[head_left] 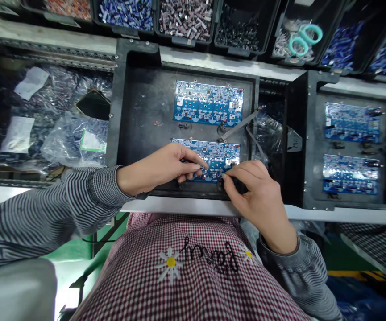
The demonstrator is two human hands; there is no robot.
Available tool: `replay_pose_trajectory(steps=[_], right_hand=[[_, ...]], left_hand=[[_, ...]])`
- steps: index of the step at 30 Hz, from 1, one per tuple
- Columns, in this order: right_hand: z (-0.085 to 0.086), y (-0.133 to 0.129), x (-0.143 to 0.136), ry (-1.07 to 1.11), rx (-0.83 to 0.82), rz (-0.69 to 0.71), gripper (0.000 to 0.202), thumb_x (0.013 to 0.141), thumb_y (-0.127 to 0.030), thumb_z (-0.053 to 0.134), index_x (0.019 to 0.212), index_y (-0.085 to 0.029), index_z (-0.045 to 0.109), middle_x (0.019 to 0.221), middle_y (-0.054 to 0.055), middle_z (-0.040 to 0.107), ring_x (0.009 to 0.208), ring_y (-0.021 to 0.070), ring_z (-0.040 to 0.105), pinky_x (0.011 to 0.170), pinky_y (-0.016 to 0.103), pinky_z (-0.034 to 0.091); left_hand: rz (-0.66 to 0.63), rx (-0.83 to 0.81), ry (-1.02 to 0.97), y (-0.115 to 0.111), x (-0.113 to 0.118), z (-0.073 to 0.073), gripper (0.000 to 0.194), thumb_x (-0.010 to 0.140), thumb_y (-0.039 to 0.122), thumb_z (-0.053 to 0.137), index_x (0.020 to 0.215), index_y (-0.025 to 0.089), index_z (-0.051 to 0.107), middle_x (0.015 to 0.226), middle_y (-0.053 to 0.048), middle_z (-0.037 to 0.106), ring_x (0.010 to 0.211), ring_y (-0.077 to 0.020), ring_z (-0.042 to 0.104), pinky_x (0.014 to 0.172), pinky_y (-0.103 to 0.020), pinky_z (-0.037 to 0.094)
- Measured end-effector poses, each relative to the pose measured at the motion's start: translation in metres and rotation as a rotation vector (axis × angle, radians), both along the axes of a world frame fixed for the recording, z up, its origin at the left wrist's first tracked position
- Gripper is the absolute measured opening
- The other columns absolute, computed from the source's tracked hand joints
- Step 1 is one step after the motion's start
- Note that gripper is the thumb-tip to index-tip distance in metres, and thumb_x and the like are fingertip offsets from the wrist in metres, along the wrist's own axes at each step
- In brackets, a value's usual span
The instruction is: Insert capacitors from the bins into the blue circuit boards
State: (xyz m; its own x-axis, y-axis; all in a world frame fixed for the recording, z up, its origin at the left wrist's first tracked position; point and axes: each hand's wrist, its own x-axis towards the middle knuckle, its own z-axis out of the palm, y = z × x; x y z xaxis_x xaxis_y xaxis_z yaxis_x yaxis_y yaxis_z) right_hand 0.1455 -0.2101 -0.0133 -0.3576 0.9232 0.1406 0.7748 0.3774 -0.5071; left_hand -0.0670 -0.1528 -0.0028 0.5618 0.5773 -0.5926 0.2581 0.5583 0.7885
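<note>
A blue circuit board lies in the near half of a black tray, partly covered by my hands. My left hand reaches over its left part, thumb and forefinger pinched close above the surface; whatever they hold is too small to name. At the board's lower right corner, the thumb and fingers of my right hand are pinched together, the tips hiding what is in them. A second blue circuit board lies behind the first. Several tiny red-headed parts with leads rest on the tray floor to the left.
A grey metal bar slants across the tray's right side. Bins of small components line the back, one with turquoise-handled scissors. Bagged parts lie left. Another tray with two boards stands right.
</note>
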Motion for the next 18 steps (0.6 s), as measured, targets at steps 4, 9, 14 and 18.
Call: replay_pose_trajectory(steps=[4,9,14,18], right_hand=[[0.001,0.001,0.0,0.0,-0.013,0.013,0.008,0.084,-0.015,0.056,0.082,-0.018,0.064,0.078,0.005,0.064,0.082,0.02,0.057,0.077,0.038,0.051],[0.004,0.001,0.002,0.037,-0.064,0.018,0.012,0.082,-0.016,0.062,0.092,-0.017,0.067,0.085,0.006,0.066,0.087,0.019,0.058,0.08,0.037,0.052],[0.016,0.014,-0.015,0.152,0.007,0.006,0.026,0.078,-0.013,0.066,0.102,-0.022,0.067,0.092,0.005,0.066,0.09,0.0188,0.059,0.083,0.038,0.052],[0.025,0.051,-0.041,0.149,0.077,0.106,0.017,0.082,-0.013,0.06,0.095,-0.021,0.067,0.087,0.004,0.067,0.087,0.0179,0.059,0.081,0.036,0.051]], left_hand=[[-0.003,-0.036,-0.053,0.004,-0.005,-0.007,0.014,0.083,0.018,0.06,0.084,0.009,0.069,0.07,-0.002,0.061,0.052,-0.0054,0.047,0.05,-0.017,0.036],[-0.009,-0.07,-0.079,0.007,-0.009,-0.01,0.019,0.086,0.023,0.058,0.083,0.007,0.067,0.075,-0.005,0.064,0.053,-0.0057,0.049,0.051,-0.018,0.038],[0.029,-0.176,-0.149,0.013,-0.01,-0.005,0.018,0.088,0.02,0.056,0.083,0.006,0.066,0.075,-0.006,0.065,0.062,-0.0092,0.058,0.058,-0.02,0.045],[0.156,-0.244,-0.256,0.026,-0.015,0.004,0.015,0.088,0.012,0.053,0.085,0.006,0.067,0.082,-0.007,0.067,0.075,-0.0104,0.062,0.074,-0.022,0.048]])
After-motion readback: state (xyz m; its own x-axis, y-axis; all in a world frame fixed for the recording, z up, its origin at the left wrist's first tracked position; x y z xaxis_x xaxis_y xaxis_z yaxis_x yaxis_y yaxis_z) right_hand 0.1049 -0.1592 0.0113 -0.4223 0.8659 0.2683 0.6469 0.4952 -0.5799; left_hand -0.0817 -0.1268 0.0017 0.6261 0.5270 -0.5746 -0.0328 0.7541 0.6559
